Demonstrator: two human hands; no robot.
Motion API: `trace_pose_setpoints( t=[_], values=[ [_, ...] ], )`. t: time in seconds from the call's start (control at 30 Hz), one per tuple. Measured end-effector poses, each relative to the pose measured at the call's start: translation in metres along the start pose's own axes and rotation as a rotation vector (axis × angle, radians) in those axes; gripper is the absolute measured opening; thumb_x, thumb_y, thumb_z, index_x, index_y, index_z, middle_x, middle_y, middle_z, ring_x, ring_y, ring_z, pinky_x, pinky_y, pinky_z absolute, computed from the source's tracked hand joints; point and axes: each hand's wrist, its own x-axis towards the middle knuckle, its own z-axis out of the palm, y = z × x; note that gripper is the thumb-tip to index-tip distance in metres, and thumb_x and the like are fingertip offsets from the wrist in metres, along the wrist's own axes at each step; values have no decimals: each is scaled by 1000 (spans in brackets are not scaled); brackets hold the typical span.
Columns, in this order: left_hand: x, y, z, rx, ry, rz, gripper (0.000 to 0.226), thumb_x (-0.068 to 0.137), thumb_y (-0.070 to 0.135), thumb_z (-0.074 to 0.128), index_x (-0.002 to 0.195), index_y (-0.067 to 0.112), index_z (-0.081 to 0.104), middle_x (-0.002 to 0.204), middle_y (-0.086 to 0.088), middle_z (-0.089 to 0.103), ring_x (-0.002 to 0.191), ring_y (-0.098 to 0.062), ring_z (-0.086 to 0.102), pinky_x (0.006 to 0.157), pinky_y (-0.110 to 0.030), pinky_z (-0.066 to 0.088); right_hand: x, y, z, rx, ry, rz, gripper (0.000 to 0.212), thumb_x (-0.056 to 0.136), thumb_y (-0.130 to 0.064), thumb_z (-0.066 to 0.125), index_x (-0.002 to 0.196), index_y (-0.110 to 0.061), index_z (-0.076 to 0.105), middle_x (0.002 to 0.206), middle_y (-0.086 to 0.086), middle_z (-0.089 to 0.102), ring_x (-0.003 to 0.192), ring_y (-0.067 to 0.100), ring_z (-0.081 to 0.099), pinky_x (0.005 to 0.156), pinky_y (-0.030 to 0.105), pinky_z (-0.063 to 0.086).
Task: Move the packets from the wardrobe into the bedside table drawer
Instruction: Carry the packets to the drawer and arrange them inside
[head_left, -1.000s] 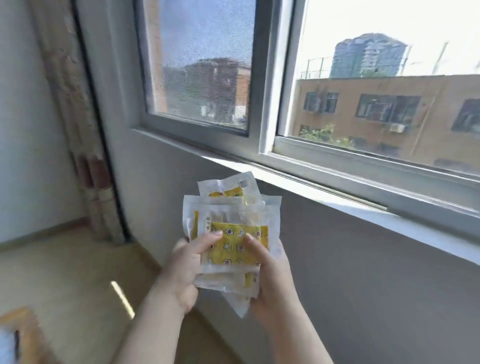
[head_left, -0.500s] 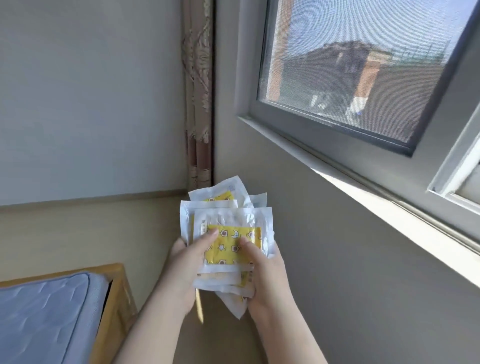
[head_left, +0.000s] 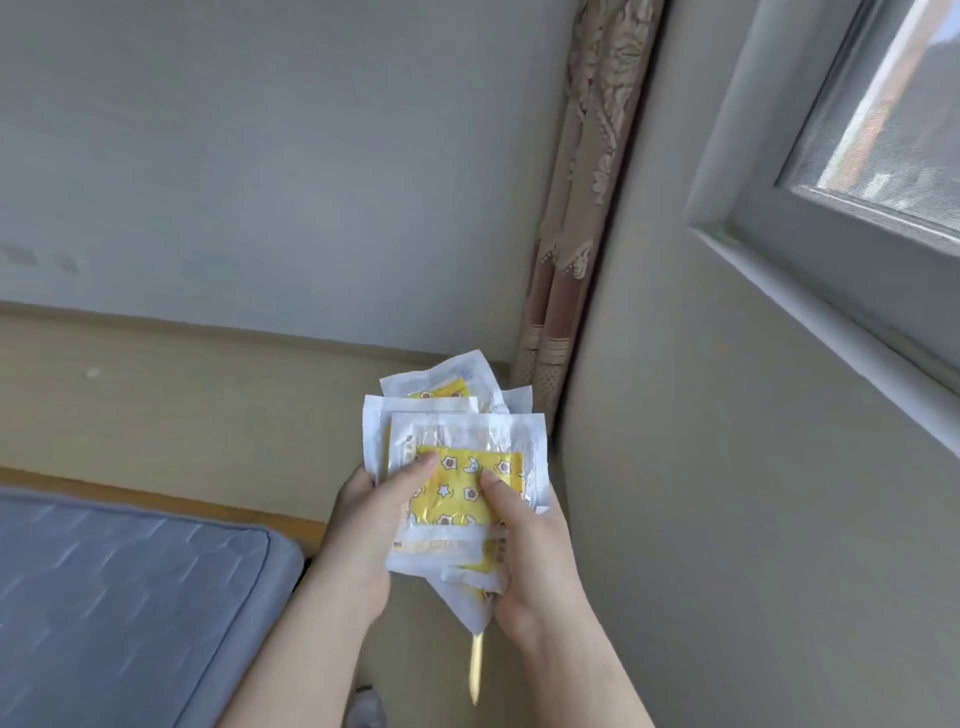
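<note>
A stack of several white packets (head_left: 462, 441) with yellow patterned inserts is held up in front of me, fanned a little at the top. My left hand (head_left: 371, 525) grips the stack's left side, thumb on the top packet's face. My right hand (head_left: 530, 561) grips the right side, its thumb also pressed on the yellow print. Neither the wardrobe nor the bedside table is in view.
A bed with a grey-blue mattress (head_left: 119, 608) in a wooden frame (head_left: 156, 501) fills the lower left. A patterned curtain (head_left: 582, 218) hangs in the corner. A wall with a window (head_left: 878, 156) and its sill runs along the right. Tan floor lies between the bed and the walls.
The view has swung left: the window has slid to the right edge, and the bed and the far wall have come into view. Both hands keep the same hold on the packets.
</note>
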Motion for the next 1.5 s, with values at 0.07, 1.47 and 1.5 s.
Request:
trace_pose_setpoints(
  t=[0.07,1.47,1.5],
  values=[
    [49,15,0,-14,14,24,14,82,16,68,97,15,69,83,-5,75,72,-23,72,67,-37,55,52,-7,17,-19,-27,-2,25,91,-15,59,116,-16,61,101,12,73,81,26,72,48,26,53],
    [856,332,-86,-155,553,317,22,89,16,59,109,13,67,96,-12,74,84,-32,71,66,-39,58,910,-102,433,-155,-648,341,36,87,-15,62,123,-11,59,107,19,70,94,39,68,71,47,58],
    [867,348,-102,-167,563,326,22,89,17,59,109,13,66,96,-12,74,84,-32,72,64,-38,58,920,-99,458,-163,-668,355,37,86,-15,63,123,-11,59,107,20,70,94,40,68,72,49,58]
  ],
)
